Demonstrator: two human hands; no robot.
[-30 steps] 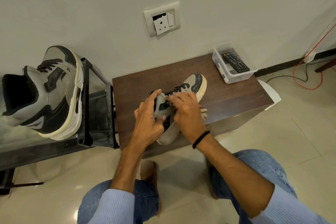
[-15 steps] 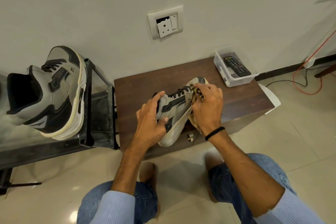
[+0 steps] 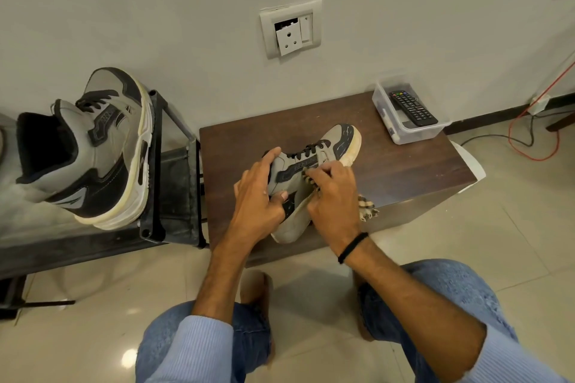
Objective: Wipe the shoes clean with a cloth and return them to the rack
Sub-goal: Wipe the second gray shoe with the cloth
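A grey and black sneaker lies on a low brown wooden table, toe pointing away from me. My left hand grips it around the ankle collar. My right hand presses a striped beige cloth against the shoe's side; most of the cloth is hidden under the hand, with a fringed end sticking out to the right. The matching sneaker stands on the dark metal shoe rack at the left.
A clear plastic box holding a black remote sits at the table's far right corner. A wall socket is on the wall above. Red and black cables lie on the tiled floor at the right. My knees are below.
My right hand with the cloth has slid back from the shoe's toe toward its middle. The left hand keeps its hold on the collar.
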